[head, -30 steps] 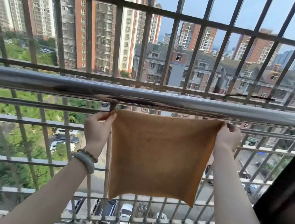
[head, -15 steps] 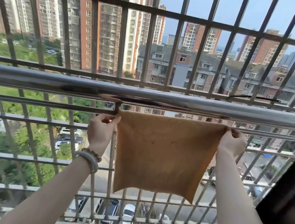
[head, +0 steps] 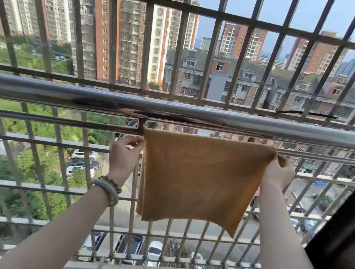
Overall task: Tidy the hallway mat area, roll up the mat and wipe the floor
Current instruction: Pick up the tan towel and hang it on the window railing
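While cloth (head: 199,181) hangs, both hands pinch its top corners

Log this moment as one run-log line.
cloth draped over rail | left hand pinching corner | right hand gripping corner

Matt, nubbly orange cloth (head: 199,181) under a glossy, rust-stained metal rail (head: 60,93); smooth pale bangle (head: 106,190).

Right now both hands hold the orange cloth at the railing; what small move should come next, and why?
Probably let go with both hands. The orange cloth already hangs folded over the thin rail under the thick handrail, spread flat. The left hand and right hand only pinch its top corners, so it seems ready to dry.
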`<state>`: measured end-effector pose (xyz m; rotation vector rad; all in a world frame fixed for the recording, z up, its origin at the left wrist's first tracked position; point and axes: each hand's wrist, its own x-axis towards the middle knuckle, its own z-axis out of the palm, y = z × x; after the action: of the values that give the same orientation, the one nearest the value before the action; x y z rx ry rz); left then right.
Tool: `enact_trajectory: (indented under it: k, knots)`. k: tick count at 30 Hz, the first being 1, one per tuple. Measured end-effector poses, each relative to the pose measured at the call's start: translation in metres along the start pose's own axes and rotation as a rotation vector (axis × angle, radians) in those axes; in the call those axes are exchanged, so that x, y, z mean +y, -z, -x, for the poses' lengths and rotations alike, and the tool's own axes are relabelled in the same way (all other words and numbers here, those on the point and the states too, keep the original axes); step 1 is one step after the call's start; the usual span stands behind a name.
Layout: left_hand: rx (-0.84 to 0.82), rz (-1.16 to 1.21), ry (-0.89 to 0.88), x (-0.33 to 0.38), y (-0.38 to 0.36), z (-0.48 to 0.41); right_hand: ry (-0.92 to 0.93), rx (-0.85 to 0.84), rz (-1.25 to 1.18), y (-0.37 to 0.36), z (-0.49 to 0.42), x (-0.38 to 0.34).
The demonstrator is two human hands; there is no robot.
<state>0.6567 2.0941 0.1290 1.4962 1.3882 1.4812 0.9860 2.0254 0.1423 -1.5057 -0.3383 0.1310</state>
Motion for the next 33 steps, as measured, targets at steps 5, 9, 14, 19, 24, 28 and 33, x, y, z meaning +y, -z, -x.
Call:
enact_trajectory:
  k: [5,9,14,19,24,28,33]
  knots:
    - [-0.042,-0.001,0.036,-0.016,0.000,0.008,-0.008,-0.032,0.051,0.001,0.010,0.011]
    - [-0.139,0.001,0.069,-0.027,0.005,0.010,0.112,0.010,0.227,0.000,0.020,0.013]
    - [-0.176,-0.095,0.046,-0.029,0.001,0.010,-0.004,-0.104,0.241,-0.005,0.017,0.007]
    - [-0.155,-0.267,0.013,-0.030,-0.001,0.008,-0.073,-0.146,0.205,-0.009,0.014,0.005]
    - [-0.125,-0.276,0.012,-0.030,0.007,0.007,-0.025,-0.141,0.263,-0.002,0.016,0.012]
    - [-0.120,-0.264,0.009,-0.038,0.009,0.007,-0.032,-0.176,0.328,0.006,0.021,0.022]
    - [-0.159,-0.229,0.000,-0.036,0.007,0.010,-0.019,-0.148,0.255,0.006,0.023,0.016]
